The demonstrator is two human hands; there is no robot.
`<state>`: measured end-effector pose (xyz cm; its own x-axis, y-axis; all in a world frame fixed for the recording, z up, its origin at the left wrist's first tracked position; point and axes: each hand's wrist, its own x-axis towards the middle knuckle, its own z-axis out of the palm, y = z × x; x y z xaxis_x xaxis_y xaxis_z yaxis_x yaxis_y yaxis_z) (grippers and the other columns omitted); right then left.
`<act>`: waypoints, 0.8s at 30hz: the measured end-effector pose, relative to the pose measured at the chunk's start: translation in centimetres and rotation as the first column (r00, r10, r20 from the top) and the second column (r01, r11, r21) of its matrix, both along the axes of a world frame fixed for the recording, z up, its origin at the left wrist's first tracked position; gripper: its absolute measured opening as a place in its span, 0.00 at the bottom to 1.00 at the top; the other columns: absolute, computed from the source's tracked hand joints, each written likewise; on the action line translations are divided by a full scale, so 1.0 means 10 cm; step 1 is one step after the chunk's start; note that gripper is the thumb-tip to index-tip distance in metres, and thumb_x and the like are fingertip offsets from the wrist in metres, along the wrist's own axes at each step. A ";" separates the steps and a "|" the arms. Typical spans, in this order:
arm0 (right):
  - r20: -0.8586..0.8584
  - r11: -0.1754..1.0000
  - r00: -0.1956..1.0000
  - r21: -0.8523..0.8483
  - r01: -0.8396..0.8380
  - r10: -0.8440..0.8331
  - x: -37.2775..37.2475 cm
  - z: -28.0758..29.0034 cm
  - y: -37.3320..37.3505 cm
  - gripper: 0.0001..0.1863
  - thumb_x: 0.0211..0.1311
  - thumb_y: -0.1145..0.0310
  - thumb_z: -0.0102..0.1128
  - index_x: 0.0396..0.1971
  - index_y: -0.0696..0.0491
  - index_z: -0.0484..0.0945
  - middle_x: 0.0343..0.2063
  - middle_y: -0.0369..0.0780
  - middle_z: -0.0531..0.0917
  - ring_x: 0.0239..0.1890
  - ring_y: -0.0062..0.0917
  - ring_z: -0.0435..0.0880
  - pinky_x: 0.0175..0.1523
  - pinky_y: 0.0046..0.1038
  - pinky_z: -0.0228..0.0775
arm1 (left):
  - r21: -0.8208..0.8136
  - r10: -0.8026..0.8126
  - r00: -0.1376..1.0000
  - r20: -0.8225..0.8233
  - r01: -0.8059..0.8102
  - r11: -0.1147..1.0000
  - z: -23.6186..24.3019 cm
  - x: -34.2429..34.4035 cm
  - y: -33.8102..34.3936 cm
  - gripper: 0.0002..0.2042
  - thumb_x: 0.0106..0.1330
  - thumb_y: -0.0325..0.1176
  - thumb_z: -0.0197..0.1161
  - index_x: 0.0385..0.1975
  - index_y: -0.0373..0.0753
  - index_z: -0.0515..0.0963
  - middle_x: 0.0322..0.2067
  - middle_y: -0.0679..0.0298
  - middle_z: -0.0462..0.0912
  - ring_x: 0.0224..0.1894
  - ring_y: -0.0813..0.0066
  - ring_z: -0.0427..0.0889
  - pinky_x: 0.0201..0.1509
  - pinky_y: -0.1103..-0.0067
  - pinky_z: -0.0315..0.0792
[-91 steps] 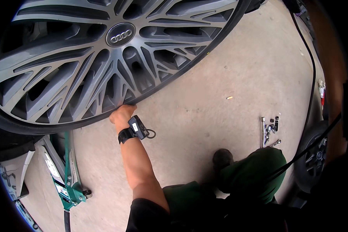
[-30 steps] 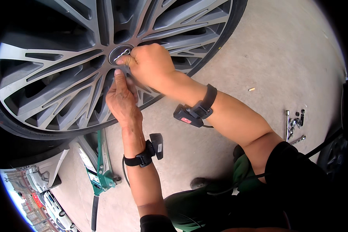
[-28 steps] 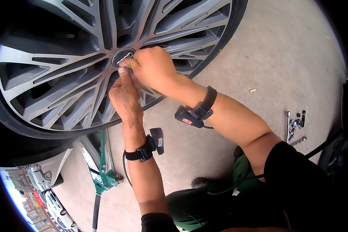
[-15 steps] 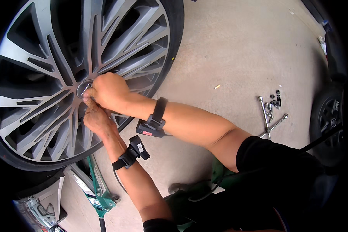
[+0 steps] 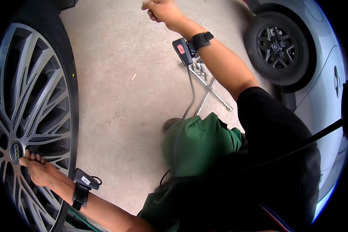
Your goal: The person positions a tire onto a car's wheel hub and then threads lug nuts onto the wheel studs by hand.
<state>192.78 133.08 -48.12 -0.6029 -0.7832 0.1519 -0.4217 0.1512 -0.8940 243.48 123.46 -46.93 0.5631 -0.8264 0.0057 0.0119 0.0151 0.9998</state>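
Observation:
My left hand (image 5: 34, 169) is at the centre cap (image 5: 16, 151) of the big grey multi-spoke wheel (image 5: 42, 92) on the left. Its fingers are loosely curled with small gaps, touching beside the cap, and nothing shows in them. My right hand (image 5: 162, 11) is stretched out over the floor near the top edge, fingers curled and thumb against forefinger; I cannot make out whether anything is between them. Each wrist wears a strapped black device with a cable.
A steel cross wrench (image 5: 209, 88) lies on the concrete floor with several sockets (image 5: 200, 69) and a small pale cylinder (image 5: 133, 77). A parked silver car (image 5: 324, 108) with a dark wheel (image 5: 276, 48) lines the right. Green jack parts (image 5: 79, 220) show at lower left. My green-trousered knee is below.
My right hand has left the centre cap and swung up and away over the floor. My left hand stays by the cap. The view has turned rightward, showing more of the silver car.

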 end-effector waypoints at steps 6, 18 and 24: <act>-0.305 0.416 0.784 0.713 0.564 -0.540 -0.92 -1.65 2.24 0.15 0.58 0.64 0.58 0.35 0.59 0.86 0.36 0.51 0.88 0.39 0.36 0.89 0.45 0.36 0.78 | 0.006 -0.054 0.996 0.070 0.054 0.999 -0.09 0.17 -0.06 0.23 0.77 0.48 0.56 0.49 0.31 0.83 0.27 0.69 0.76 0.26 0.85 0.68 0.27 0.85 0.61; -0.483 0.314 0.785 0.732 0.605 -0.387 -0.69 -2.33 2.91 0.20 0.63 0.64 0.54 0.55 0.53 0.73 0.51 0.55 0.83 0.56 0.51 0.81 0.58 0.45 0.74 | -0.057 -0.013 0.999 -0.033 0.011 0.998 0.01 -0.01 0.06 0.26 0.75 0.50 0.58 0.31 0.27 0.83 0.19 0.64 0.77 0.18 0.80 0.71 0.21 0.85 0.62; -0.112 0.745 0.929 0.567 0.352 -0.353 -0.35 -1.43 1.65 0.22 0.65 0.62 0.59 0.54 0.59 0.78 0.33 0.44 0.87 0.34 0.29 0.89 0.37 0.29 0.79 | -0.028 -0.022 0.994 -0.109 0.019 0.999 0.09 -0.06 0.07 0.26 0.76 0.50 0.58 0.29 0.27 0.82 0.17 0.64 0.76 0.16 0.79 0.71 0.20 0.84 0.62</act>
<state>189.26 149.57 -62.41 -0.8531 -0.4565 -0.2526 -0.2342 0.7677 -0.5964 242.87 124.15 -46.06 0.5443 -0.8383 -0.0324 0.1219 0.0408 0.9917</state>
